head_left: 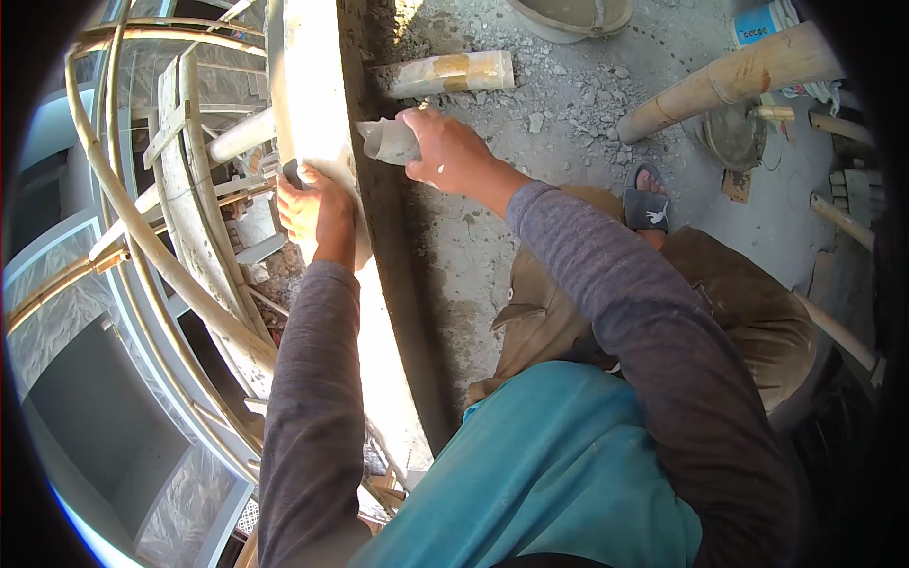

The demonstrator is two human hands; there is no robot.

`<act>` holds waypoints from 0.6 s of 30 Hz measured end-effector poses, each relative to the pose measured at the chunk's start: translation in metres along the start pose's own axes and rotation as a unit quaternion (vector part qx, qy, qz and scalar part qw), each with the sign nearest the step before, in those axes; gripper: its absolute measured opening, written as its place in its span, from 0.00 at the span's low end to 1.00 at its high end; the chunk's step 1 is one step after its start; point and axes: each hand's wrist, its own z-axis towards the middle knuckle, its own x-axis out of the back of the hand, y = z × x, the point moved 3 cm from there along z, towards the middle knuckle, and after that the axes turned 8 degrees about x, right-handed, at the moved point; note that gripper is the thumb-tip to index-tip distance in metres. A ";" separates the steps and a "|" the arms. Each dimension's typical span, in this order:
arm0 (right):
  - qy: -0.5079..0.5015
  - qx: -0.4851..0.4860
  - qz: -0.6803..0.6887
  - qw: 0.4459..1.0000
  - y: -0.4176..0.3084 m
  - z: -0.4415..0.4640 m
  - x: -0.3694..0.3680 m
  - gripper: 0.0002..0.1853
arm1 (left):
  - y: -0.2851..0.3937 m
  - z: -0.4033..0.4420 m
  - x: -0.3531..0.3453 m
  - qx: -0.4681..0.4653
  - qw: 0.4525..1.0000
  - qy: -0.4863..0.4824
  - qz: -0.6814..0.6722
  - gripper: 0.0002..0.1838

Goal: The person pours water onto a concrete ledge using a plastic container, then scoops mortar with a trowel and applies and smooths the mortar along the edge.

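Right hand (pixel 445 151)'s gripping a grey piece (pixel 390 142) by the ledge (pixel 317 85); left hand (pixel 320 210)'s curled over it, can't tell if empty. Probably edge finishing, next needs steady pressure imo.

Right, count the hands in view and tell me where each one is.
2. The left hand rests on the sunlit ledge; the right hand is right of it, holding a grey piece. No others show.

Ledge (pixel 312 85) top blown out by sun; floor (pixel 459 251) right of it shaded. Fisheye bows poles (pixel 135 222) left of it, black corners.
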 end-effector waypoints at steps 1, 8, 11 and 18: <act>0.071 0.001 0.040 0.997 0.008 0.000 -0.003 0.32 | -0.001 0.001 -0.001 -0.005 1.000 0.003 -0.004 0.32; -0.007 -0.148 -0.024 0.989 0.033 -0.020 0.025 0.34 | 0.000 -0.001 0.000 -0.004 1.000 0.003 -0.011 0.32; 0.004 -0.201 -0.058 0.978 0.039 0.001 0.037 0.32 | 0.003 -0.004 0.007 -0.006 1.000 -0.026 0.010 0.33; 0.065 -0.055 -0.143 0.986 0.015 0.071 0.043 0.32 | 0.001 -0.003 0.002 -0.022 1.000 0.018 0.009 0.33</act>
